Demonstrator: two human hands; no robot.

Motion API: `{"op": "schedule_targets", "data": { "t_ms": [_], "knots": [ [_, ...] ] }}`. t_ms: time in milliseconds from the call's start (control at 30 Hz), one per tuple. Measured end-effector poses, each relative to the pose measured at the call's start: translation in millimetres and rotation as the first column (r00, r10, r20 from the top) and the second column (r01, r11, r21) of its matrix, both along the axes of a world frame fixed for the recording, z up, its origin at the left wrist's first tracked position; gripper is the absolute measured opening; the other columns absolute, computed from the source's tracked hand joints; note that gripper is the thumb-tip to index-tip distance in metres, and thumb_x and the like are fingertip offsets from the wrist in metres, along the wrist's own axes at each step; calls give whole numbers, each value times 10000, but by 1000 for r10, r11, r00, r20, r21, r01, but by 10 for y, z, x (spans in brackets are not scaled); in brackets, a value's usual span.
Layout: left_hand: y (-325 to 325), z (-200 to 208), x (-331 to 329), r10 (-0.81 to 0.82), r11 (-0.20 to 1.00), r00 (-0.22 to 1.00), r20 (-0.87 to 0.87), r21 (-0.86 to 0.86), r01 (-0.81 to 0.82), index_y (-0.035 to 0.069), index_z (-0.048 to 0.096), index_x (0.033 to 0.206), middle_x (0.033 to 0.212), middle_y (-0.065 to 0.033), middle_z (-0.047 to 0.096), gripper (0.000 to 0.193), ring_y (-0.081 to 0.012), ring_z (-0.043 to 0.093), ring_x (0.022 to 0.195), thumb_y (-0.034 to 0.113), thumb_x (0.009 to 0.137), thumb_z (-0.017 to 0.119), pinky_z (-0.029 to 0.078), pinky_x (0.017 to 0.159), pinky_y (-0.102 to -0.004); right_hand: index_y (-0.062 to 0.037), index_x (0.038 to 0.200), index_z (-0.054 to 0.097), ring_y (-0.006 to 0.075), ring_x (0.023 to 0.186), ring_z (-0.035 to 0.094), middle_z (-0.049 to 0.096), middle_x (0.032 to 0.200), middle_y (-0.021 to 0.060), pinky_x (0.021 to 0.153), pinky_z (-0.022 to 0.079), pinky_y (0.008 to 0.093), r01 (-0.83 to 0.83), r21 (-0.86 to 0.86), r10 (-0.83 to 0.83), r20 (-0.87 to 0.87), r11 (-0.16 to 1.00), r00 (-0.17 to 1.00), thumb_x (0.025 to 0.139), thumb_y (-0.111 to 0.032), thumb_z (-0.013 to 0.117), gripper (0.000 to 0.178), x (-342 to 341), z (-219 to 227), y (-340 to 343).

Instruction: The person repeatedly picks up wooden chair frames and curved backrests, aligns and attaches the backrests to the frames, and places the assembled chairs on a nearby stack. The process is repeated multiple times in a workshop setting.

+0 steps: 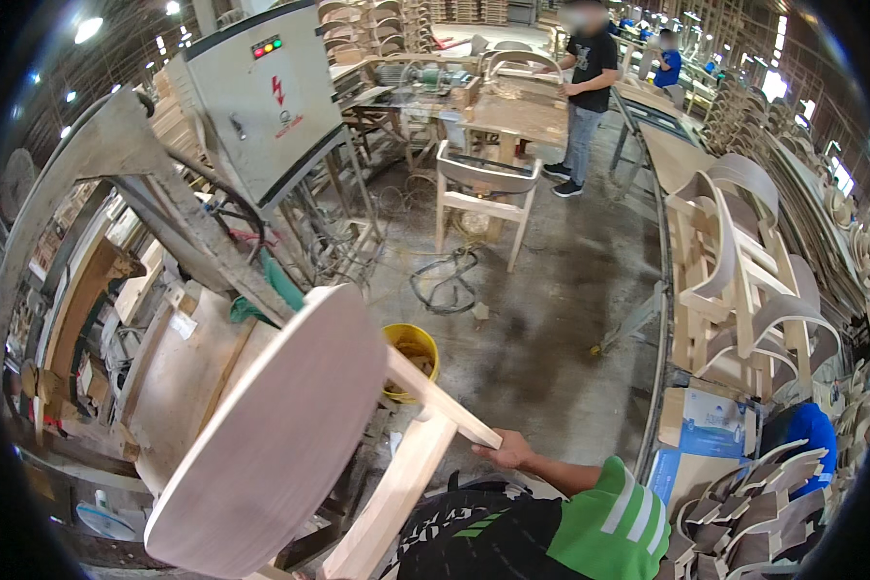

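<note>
A pale wooden chair [280, 425] hangs tilted in front of me. Its broad rounded panel fills the lower left, and unfinished wooden bars run off it to the right. My right hand [507, 450] is closed around the end of one slim chair leg [445, 398], with the forearm coming in from the right. A thicker wooden bar [391, 498] slopes down beside it toward the lower edge. My left hand does not show; the panel and the picture's lower edge cover that side.
Left of the chair stands a workbench [188, 372] under a grey machine arm [155, 159]. Beyond are an electrical cabinet [261, 97], a yellow bucket [418, 340] and cables [445, 280] on the floor. Another chair [488, 184] stands near a person [590, 77]. Chair frames [735, 261] line the right.
</note>
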State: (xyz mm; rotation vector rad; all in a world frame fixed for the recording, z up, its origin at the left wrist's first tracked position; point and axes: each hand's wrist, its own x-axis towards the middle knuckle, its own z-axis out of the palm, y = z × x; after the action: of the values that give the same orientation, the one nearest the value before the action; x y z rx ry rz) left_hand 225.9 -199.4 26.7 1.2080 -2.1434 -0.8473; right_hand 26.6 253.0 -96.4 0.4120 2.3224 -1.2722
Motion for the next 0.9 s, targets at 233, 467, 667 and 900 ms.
{"op": "schedule_targets", "data": {
  "t_ms": [233, 467, 667, 900],
  "knots": [
    [838, 257, -1350, -548, 831, 780, -302, -88, 549, -93, 562, 1332, 1121, -175, 651, 547, -239, 644, 997, 246, 941, 737, 545, 828, -391, -52, 1225, 754, 185, 918, 724, 780, 1076, 98, 824, 569, 347, 450, -181, -461, -23, 875, 887, 889, -337, 835, 448, 802, -110, 998],
    [1848, 1353, -3026, -882, 336, 346, -321, 89, 938, -49, 504, 1464, 1231, -143, 662, 746, -210, 612, 1114, 293, 883, 824, 506, 978, -367, 1, 1178, 720, 167, 720, 671, 710, 905, 58, 658, 545, 321, 745, -502, -869, -27, 439, 494, 903, -305, 843, 429, 807, 75, 1376],
    [2316, 501, -3536, -903, 117, 270, -334, 413, 903, -6, 558, 1343, 1206, -87, 674, 610, -174, 624, 1080, 267, 871, 831, 510, 943, -338, -33, 1150, 714, 148, 662, 651, 673, 860, 30, 581, 533, 299, 787, -586, -976, -24, 190, 217, 882, -339, 865, 434, 509, 420, 1813],
    [3011, -440, -4285, -927, 349, 374, -8, 344, 872, -24, 671, 1024, 908, -207, 742, 334, -284, 731, 835, 193, 819, 822, 559, 789, -407, -20, 1111, 747, 149, 666, 619, 676, 849, 37, 584, 508, 332, 904, -407, -992, -61, 128, 113, 893, -295, 848, 365, -74, 279, 2461]
  ]
}}
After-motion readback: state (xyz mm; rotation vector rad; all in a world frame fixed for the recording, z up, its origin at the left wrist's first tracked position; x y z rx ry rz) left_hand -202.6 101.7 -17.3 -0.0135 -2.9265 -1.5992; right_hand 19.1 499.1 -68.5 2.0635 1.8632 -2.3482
